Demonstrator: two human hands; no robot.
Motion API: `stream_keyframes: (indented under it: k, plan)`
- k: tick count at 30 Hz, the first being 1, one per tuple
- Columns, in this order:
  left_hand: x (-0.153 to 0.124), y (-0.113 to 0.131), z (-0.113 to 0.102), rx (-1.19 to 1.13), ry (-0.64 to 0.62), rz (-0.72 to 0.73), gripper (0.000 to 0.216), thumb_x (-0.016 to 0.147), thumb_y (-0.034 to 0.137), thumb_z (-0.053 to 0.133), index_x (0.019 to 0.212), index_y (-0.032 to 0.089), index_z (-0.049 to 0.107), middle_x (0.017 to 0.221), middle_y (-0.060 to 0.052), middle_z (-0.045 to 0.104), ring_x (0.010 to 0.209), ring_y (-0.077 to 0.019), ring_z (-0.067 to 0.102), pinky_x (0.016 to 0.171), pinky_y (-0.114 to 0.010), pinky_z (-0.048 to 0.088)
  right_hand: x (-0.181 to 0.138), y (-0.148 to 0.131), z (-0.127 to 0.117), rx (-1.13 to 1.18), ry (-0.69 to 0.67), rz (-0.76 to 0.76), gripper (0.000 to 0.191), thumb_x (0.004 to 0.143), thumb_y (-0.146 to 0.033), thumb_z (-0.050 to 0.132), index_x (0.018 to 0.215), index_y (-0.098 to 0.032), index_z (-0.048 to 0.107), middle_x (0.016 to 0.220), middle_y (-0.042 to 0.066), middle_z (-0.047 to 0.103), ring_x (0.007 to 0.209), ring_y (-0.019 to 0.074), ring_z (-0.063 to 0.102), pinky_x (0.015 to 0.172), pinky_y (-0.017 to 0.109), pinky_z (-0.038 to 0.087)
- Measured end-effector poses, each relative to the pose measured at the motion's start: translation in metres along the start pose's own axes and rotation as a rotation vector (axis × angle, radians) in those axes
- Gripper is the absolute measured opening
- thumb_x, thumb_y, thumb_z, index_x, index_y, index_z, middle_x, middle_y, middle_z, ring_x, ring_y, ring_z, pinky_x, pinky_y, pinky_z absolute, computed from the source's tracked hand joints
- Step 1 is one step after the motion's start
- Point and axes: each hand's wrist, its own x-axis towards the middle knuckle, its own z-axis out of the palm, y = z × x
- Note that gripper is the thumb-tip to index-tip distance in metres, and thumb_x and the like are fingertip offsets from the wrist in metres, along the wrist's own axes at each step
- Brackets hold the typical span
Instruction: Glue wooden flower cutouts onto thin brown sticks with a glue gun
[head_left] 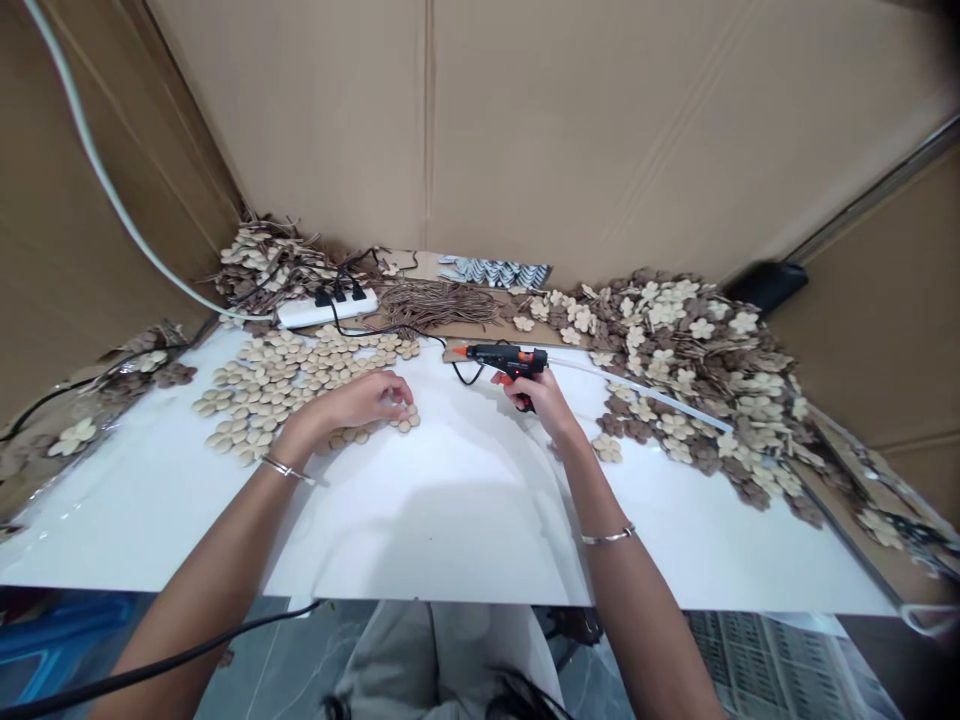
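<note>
My right hand (536, 393) is wrapped round the handle of a black and orange glue gun (499, 357). Its orange nozzle points left, and a long white glue stick (645, 390) sticks out of its back end. My left hand (373, 398) is closed, with its fingertips pinched at a beige flower piece (406, 421) on the right edge of a spread of similar pieces (300, 365). These pieces lie on the white tabletop (360, 530), partly hidden beneath my left hand and wrist.
A white power strip (326, 308) with black plugs stands at the back left, beside a bundle of brown stems (439, 303). Brown and beige flowers (675, 330) are heaped at the right. Black cords cross the left side. Cardboard walls (525, 130) enclose the table.
</note>
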Motion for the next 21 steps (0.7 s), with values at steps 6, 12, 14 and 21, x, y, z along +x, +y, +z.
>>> stream_keyframes:
  k: [6,12,14,21]
  plan:
    - [0.010,-0.014,0.018,-0.104,0.054,0.001,0.034,0.079,0.047,0.064,0.097,0.019,0.069,0.083,-0.005,0.065,0.076,-0.0196,0.058,0.067,-0.028,0.043,-0.008,0.002,0.003,-0.059,-0.092,0.123,0.019,0.062,-0.022,0.060,0.077,-0.013,0.067,0.057,-0.002,0.051,0.049,0.0082,0.035,0.047,0.024,0.026]
    - [0.010,-0.015,0.030,-0.245,0.167,0.008,0.039,0.078,0.053,0.068,0.096,0.019,0.067,0.084,-0.004,0.065,0.075,-0.0171,0.057,0.066,-0.027,0.041,-0.016,0.001,0.001,-0.255,-0.217,0.117,0.033,0.066,-0.041,0.073,0.086,-0.015,0.068,0.078,0.003,0.063,0.067,0.0134,0.050,0.059,0.026,0.038]
    - [0.004,-0.011,0.028,-0.248,0.232,-0.001,0.042,0.078,0.055,0.067,0.100,0.020,0.067,0.088,-0.003,0.065,0.075,-0.0160,0.055,0.066,-0.026,0.040,-0.016,0.000,0.002,-0.301,-0.292,0.105,0.036,0.070,-0.047,0.071,0.087,-0.015,0.068,0.073,0.001,0.061,0.065,0.0135,0.050,0.061,0.026,0.038]
    - [-0.006,-0.008,0.034,-0.133,0.248,0.093,0.045,0.075,0.055,0.071,0.105,0.021,0.068,0.096,-0.004,0.061,0.081,-0.0169,0.052,0.074,-0.029,0.041,-0.016,0.006,0.010,-0.410,-0.242,0.143,0.043,0.066,-0.052,0.075,0.088,-0.016,0.071,0.071,0.001,0.062,0.062,0.0132,0.050,0.060,0.028,0.041]
